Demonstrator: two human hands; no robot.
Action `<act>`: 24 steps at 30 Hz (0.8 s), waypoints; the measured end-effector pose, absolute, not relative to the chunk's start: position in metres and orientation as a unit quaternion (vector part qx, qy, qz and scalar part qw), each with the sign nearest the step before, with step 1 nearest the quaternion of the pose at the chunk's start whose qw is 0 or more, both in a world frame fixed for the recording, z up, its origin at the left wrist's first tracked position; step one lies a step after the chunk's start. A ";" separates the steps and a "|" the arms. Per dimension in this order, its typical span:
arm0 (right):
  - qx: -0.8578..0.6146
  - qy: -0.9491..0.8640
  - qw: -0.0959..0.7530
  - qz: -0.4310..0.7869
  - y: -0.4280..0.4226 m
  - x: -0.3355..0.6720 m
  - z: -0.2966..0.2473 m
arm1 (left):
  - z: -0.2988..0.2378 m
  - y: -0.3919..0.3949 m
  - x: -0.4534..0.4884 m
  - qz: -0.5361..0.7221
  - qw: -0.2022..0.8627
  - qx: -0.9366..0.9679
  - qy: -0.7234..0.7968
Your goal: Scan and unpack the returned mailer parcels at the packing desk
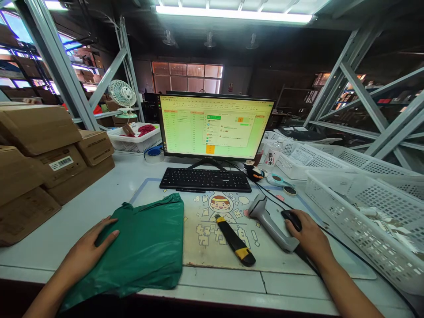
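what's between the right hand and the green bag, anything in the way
The scanner and, farther left, the knife lie on the mat between the right hand, on the mouse, and the green bag. Nothing visible separates the left hand from the bag: that hand rests on it.

An overhead fluorescent tube (233,14) lights the tabletop (132,173) brightly and leaves faint highlights on the green bag (142,247), while the background ceiling (281,48) falls into deep shadow. The monitor (185,132) emits a yellow-green glow, its small text illegible. Wide-angle distortion tilts the metal uprights (54,57) near the edges; distant shelving (82,66) appears soft against overexposed, blue-tinted window light.
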State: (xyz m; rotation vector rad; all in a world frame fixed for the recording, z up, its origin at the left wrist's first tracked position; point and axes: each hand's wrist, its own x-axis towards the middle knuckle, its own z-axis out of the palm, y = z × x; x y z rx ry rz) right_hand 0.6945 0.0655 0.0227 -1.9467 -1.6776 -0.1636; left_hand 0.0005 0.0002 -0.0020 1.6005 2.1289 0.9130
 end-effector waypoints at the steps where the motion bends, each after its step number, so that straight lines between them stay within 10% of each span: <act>1: -0.726 -0.625 0.279 -0.064 0.066 0.695 0.022 | -0.002 0.001 0.001 0.325 0.160 0.562 0.744; 24: -0.722 -0.627 0.285 -0.069 0.067 0.701 0.015 | -0.001 0.000 0.002 0.318 0.169 0.557 0.749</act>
